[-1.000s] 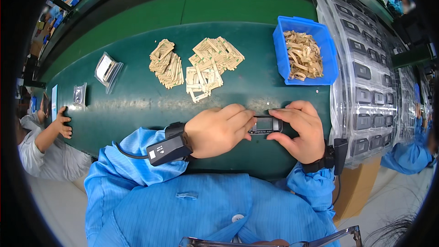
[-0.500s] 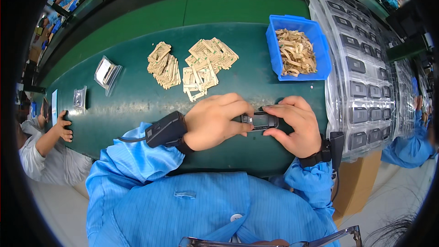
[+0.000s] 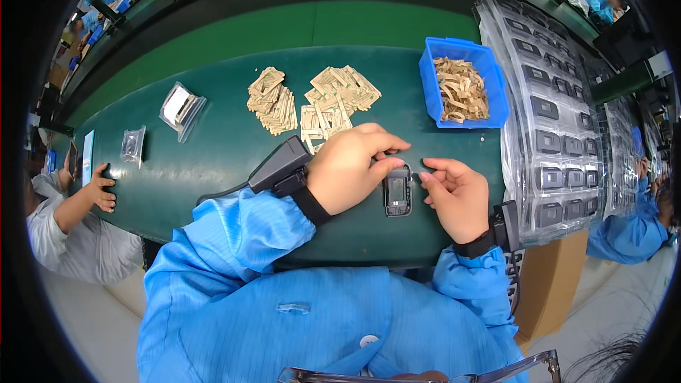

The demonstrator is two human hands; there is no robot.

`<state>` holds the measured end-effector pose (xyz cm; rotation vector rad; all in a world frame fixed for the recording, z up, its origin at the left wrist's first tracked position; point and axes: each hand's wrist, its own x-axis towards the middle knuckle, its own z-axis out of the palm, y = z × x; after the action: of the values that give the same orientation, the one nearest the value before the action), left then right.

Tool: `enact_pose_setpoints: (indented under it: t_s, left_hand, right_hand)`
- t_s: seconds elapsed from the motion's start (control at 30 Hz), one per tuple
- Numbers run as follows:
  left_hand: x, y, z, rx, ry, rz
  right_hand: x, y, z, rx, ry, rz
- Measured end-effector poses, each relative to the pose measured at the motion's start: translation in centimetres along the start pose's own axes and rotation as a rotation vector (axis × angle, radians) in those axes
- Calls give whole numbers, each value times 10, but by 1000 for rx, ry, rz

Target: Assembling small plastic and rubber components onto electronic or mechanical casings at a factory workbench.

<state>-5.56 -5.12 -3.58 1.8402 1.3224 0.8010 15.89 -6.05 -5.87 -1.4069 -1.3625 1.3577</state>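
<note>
A small black rectangular plastic housing (image 3: 398,195) lies on the green table between my hands, its long side pointing away from me and its recessed inside facing up. My left hand (image 3: 349,169) is at its upper left, thumb at the far end of the housing and index finger stretched out beyond; whether the thumb touches it I cannot tell. To the right of the housing, apart from it, my right hand (image 3: 457,198) has its thumb and index finger slightly parted, with nothing visible between them.
Two piles of thin tan frames, a left pile (image 3: 273,103) and a right pile (image 3: 340,96), lie beyond my left hand. A blue bin (image 3: 501,99) holds tan strips. Clear trays (image 3: 507,170) of black parts stand at right. Plastic bags (image 3: 183,111) and a person's hand (image 3: 101,188) are at left.
The black housing has turned from lying crosswise to pointing away from me. Both hands have loosened from it, and my right hand has drawn slightly away.
</note>
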Motion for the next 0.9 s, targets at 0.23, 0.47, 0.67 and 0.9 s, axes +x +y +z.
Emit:
enact_pose_setpoints:
  t_s: [0.23, 0.47, 0.67, 0.9]
  left_hand:
    - [-15, -14, 2, -123, 50, 30]
    - [0, -8, -3, 3, -82, -94]
    - [-2, -6, -5, 46, -71, -33]
    - [-16, -6, 7, 219, 53, 174]
  right_hand:
    - [7, -3, 4, -188, -53, -79]
    - [10, -3, 14, -343, 2, -224]
    - [9, -9, 21, -540, 76, -296]
    - [2, -11, 30, -645, 58, -470]
